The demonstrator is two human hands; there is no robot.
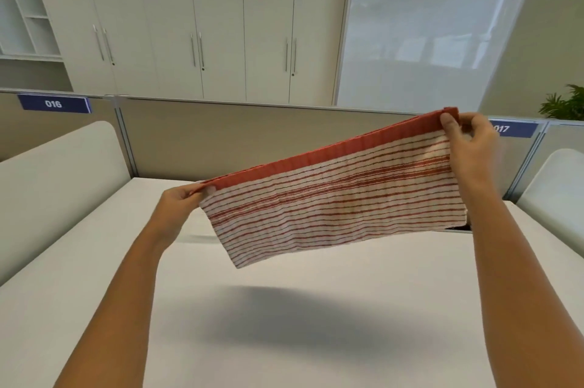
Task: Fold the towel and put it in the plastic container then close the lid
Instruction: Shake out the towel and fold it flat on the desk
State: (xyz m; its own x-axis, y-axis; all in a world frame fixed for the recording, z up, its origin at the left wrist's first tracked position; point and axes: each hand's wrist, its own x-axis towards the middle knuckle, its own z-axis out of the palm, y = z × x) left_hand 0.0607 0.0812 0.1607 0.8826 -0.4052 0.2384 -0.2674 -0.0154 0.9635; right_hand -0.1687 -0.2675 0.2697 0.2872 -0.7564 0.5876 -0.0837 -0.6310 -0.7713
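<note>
- While the towel (335, 201) hangs in the air above the white table (316, 340), the left hand (177, 201) pinches its lower-left top corner, fingers closed on the red border, arm stretched forward.
- Between the hands the cloth is stretched taut along its red top edge, which slopes up toward the right; the striped part hangs down in what looks like a doubled layer, its bottom edge clear of the table, with a shadow beneath.
- To the right, the right hand (467, 137) grips the other top corner, thumb in front and fingers curled behind, held higher than the left.
- No plastic container is clearly visible; only a dark sliver shows just under the towel's lower right corner, and I cannot tell what it is.
- For a good next fold, I would level the two hands first, keep the top edge tight so the layers stay aligned, then bring corner to corner evenly rather than letting one side sag.
</note>
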